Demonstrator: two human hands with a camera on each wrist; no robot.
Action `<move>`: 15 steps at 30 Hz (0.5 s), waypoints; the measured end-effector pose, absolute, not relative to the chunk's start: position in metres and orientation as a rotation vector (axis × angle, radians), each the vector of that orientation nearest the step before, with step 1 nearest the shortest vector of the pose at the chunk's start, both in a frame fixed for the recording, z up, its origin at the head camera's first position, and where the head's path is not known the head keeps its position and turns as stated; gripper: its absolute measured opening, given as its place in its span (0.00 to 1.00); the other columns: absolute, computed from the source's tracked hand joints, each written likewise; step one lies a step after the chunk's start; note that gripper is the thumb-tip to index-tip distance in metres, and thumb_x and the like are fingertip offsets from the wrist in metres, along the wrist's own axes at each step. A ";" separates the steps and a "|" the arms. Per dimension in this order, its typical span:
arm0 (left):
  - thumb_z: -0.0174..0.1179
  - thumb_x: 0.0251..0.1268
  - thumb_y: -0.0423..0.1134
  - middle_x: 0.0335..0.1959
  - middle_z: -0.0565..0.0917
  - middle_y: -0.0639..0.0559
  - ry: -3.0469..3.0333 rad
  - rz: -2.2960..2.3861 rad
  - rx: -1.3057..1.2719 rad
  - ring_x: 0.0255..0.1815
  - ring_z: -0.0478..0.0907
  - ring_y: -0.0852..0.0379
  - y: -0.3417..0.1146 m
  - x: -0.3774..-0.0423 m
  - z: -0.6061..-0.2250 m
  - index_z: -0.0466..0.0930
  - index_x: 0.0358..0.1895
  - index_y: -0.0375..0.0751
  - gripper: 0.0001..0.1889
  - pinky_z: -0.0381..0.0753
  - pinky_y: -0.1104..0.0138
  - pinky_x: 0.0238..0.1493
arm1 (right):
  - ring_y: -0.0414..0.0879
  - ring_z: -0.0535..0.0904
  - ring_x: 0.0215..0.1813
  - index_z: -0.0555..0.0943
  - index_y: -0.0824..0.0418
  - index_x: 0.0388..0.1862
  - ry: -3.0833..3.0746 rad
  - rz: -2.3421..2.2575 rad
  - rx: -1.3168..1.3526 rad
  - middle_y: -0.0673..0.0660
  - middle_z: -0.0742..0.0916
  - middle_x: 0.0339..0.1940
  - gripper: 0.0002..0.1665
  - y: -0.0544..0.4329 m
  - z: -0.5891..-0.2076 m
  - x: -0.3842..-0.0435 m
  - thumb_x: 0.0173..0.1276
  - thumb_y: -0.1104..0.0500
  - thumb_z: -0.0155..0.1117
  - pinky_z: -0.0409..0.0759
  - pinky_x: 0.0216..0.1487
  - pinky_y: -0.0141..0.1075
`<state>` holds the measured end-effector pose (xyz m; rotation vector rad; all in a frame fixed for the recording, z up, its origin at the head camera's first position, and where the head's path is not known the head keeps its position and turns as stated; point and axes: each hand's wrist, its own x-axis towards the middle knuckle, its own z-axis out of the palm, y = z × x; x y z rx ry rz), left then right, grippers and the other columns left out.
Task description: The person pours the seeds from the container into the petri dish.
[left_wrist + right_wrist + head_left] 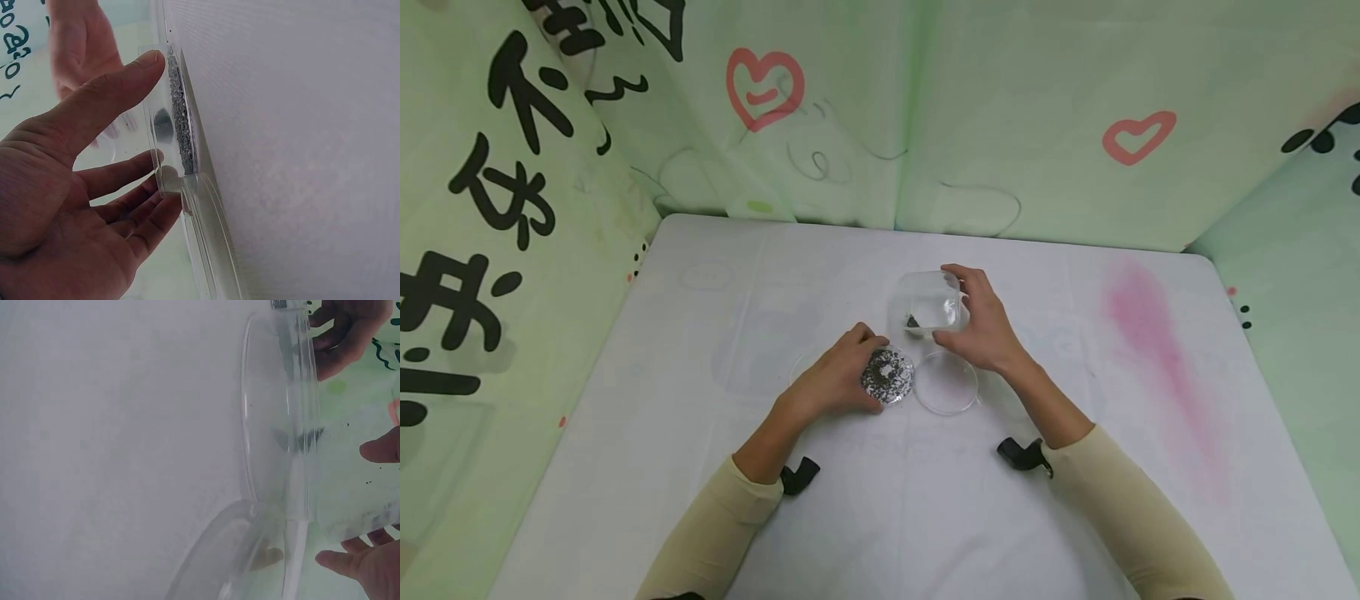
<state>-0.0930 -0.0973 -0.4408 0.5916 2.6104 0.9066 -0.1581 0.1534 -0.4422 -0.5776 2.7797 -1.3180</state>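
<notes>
My left hand [835, 375] pinches a clear round dish [887, 377] between thumb and fingers at its rim. Grey-black and white granules [181, 119] cover the dish's bottom. Up and to the right, my right hand [981, 321] grips a clear squarish container [931, 296] by its side, with the container tilted. A small heap of dark grains [912, 322] sits in its lower corner. A second clear round dish [946, 385], with no granules showing, lies on the table just right of the filled one, below my right hand.
A faint clear round rim [795, 367] shows partly behind my left hand. In the right wrist view, another clear curved rim [219, 556] lies at the bottom. The white-covered table [850, 517] bears a pink stain [1150, 333] at right. Green curtains [1000, 108] enclose it.
</notes>
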 end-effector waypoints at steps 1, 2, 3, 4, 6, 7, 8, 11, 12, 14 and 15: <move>0.85 0.43 0.36 0.60 0.72 0.42 2.610 0.905 0.590 0.60 0.74 0.48 -0.097 -0.093 -0.441 0.71 0.73 0.33 0.49 0.77 0.56 0.66 | 0.66 0.69 0.75 0.61 0.58 0.80 2.767 -1.314 -0.547 0.65 0.69 0.74 0.56 0.154 -0.443 -0.159 0.52 0.67 0.75 0.69 0.75 0.58; 0.85 0.43 0.36 0.60 0.72 0.42 2.610 0.904 0.589 0.60 0.74 0.48 -0.097 -0.093 -0.441 0.71 0.73 0.33 0.49 0.77 0.56 0.66 | 0.67 0.68 0.76 0.60 0.57 0.80 2.752 -1.316 -0.519 0.65 0.68 0.75 0.56 0.155 -0.444 -0.160 0.52 0.67 0.74 0.68 0.76 0.58; 0.85 0.43 0.36 0.60 0.72 0.42 2.610 0.902 0.588 0.60 0.74 0.48 -0.097 -0.093 -0.441 0.71 0.73 0.33 0.49 0.77 0.56 0.66 | 0.68 0.67 0.77 0.60 0.57 0.81 2.738 -1.315 -0.496 0.65 0.68 0.76 0.56 0.156 -0.444 -0.161 0.53 0.67 0.73 0.67 0.77 0.57; 0.85 0.43 0.36 0.60 0.72 0.42 2.610 0.902 0.587 0.60 0.74 0.48 -0.097 -0.093 -0.441 0.71 0.73 0.33 0.49 0.77 0.56 0.66 | 0.68 0.67 0.77 0.59 0.57 0.81 2.728 -1.314 -0.475 0.65 0.68 0.76 0.56 0.157 -0.445 -0.161 0.53 0.67 0.72 0.67 0.77 0.57; 0.85 0.43 0.36 0.60 0.72 0.42 2.609 0.905 0.586 0.60 0.74 0.48 -0.097 -0.093 -0.441 0.71 0.73 0.33 0.49 0.77 0.56 0.66 | 0.69 0.67 0.78 0.59 0.58 0.81 2.709 -1.314 -0.438 0.66 0.68 0.77 0.56 0.158 -0.446 -0.163 0.54 0.67 0.72 0.67 0.77 0.57; 0.85 0.43 0.36 0.60 0.73 0.42 2.610 0.908 0.587 0.60 0.74 0.48 -0.097 -0.093 -0.440 0.71 0.73 0.33 0.49 0.77 0.56 0.66 | 0.69 0.67 0.78 0.59 0.58 0.81 2.699 -1.316 -0.423 0.66 0.68 0.76 0.56 0.159 -0.446 -0.163 0.54 0.67 0.71 0.68 0.77 0.57; 0.85 0.42 0.36 0.60 0.73 0.42 2.611 0.910 0.590 0.60 0.74 0.48 -0.097 -0.093 -0.441 0.71 0.73 0.33 0.49 0.77 0.56 0.66 | 0.69 0.66 0.78 0.58 0.58 0.81 2.686 -1.325 -0.409 0.66 0.68 0.76 0.55 0.160 -0.446 -0.164 0.54 0.67 0.70 0.67 0.77 0.57; 0.86 0.42 0.36 0.60 0.73 0.42 2.617 0.907 0.599 0.60 0.74 0.48 -0.097 -0.093 -0.441 0.71 0.73 0.33 0.49 0.77 0.56 0.67 | 0.70 0.66 0.78 0.58 0.57 0.82 2.664 -1.321 -0.376 0.66 0.68 0.77 0.55 0.162 -0.447 -0.165 0.54 0.67 0.70 0.68 0.76 0.59; 0.86 0.42 0.36 0.60 0.73 0.42 2.618 0.904 0.601 0.60 0.74 0.48 -0.097 -0.093 -0.441 0.71 0.73 0.33 0.49 0.77 0.56 0.67 | 0.70 0.66 0.78 0.58 0.57 0.82 2.658 -1.319 -0.366 0.66 0.68 0.77 0.55 0.163 -0.448 -0.166 0.54 0.67 0.69 0.68 0.75 0.60; 0.86 0.42 0.36 0.60 0.73 0.42 2.619 0.900 0.602 0.61 0.74 0.48 -0.097 -0.093 -0.441 0.71 0.73 0.33 0.50 0.77 0.56 0.67 | 0.70 0.65 0.78 0.57 0.56 0.82 2.651 -1.307 -0.352 0.66 0.68 0.78 0.56 0.164 -0.449 -0.167 0.55 0.67 0.69 0.68 0.75 0.61; 0.86 0.42 0.36 0.60 0.73 0.42 2.619 0.897 0.602 0.61 0.74 0.48 -0.097 -0.093 -0.441 0.71 0.73 0.33 0.50 0.77 0.56 0.67 | 0.70 0.65 0.78 0.57 0.56 0.82 2.650 -1.300 -0.346 0.66 0.68 0.78 0.56 0.165 -0.449 -0.168 0.55 0.67 0.68 0.68 0.74 0.62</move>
